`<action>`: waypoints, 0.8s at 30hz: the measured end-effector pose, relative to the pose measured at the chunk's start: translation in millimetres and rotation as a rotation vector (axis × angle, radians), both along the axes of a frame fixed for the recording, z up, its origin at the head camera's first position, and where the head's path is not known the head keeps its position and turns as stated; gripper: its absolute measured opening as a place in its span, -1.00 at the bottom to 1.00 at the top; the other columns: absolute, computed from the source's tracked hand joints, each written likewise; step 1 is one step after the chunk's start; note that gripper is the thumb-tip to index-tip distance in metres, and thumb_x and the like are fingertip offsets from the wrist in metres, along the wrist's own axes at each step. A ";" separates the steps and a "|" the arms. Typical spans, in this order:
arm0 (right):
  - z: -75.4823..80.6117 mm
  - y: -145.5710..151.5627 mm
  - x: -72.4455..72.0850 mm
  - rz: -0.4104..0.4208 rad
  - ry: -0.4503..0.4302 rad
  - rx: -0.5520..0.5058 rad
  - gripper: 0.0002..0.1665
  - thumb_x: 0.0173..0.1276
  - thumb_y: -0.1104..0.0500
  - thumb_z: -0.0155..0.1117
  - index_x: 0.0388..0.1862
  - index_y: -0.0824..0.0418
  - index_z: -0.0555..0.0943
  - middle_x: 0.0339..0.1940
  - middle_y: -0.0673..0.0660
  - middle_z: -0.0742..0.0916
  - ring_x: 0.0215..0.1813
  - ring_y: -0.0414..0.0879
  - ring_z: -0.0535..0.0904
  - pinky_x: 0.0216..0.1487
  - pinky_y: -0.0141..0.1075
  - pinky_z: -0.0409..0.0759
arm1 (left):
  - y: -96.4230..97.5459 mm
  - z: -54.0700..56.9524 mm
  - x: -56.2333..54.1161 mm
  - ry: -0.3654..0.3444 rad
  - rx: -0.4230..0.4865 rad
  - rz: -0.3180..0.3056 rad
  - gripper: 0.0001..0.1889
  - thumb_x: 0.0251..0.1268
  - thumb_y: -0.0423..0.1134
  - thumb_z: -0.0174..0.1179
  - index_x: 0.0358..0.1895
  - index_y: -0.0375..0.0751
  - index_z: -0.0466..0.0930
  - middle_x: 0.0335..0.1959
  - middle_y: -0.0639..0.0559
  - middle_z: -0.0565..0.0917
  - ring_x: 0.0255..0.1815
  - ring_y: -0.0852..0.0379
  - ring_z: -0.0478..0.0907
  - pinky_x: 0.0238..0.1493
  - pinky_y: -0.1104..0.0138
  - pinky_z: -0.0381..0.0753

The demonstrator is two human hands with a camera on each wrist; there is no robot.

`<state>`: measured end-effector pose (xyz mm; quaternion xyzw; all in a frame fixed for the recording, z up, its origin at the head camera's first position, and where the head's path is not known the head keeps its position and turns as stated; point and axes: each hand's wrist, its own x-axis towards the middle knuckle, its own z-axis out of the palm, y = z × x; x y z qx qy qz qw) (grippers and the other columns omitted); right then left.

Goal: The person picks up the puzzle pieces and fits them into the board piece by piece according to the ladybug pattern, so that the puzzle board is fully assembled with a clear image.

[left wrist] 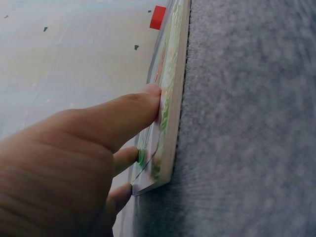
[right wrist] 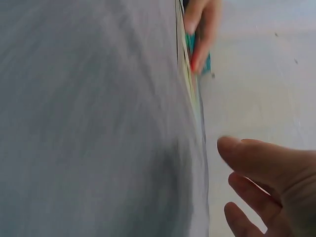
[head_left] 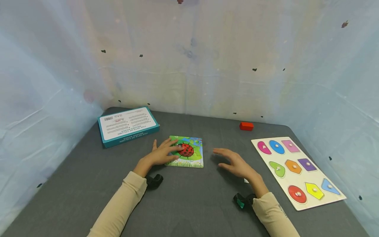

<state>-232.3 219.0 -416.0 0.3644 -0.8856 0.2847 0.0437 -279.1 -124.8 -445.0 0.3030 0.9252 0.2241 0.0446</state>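
Left hand [head_left: 161, 154] flat on the ladybug puzzle [head_left: 189, 152], fingers straight, pressing down on the picture. Right hand [head_left: 237, 164] just beside the puzzle, fingers spread, holding nothing, not touching it. Ladybug puzzle lying flat in the middle of the gray counter [head_left: 192, 204]. Picture looks whole, with no loose pieces in sight, so likely nearly done. Shape board [head_left: 297, 169] off to the right, all shapes in place. Blue box [head_left: 128, 125] and little red block [head_left: 246, 126] further back.
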 end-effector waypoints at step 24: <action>-15.6 108.0 54.4 -0.145 -0.028 -0.057 -0.30 0.01 0.14 0.51 0.16 0.28 0.50 0.08 0.14 0.60 0.08 -0.08 0.48 0.11 -0.66 0.25 | -0.9 -1.2 -0.5 -0.012 0.018 -0.015 -0.49 0.34 0.08 0.04 0.33 0.10 0.36 0.48 -0.04 0.07 0.50 -0.15 -0.21 0.21 -0.32 -0.57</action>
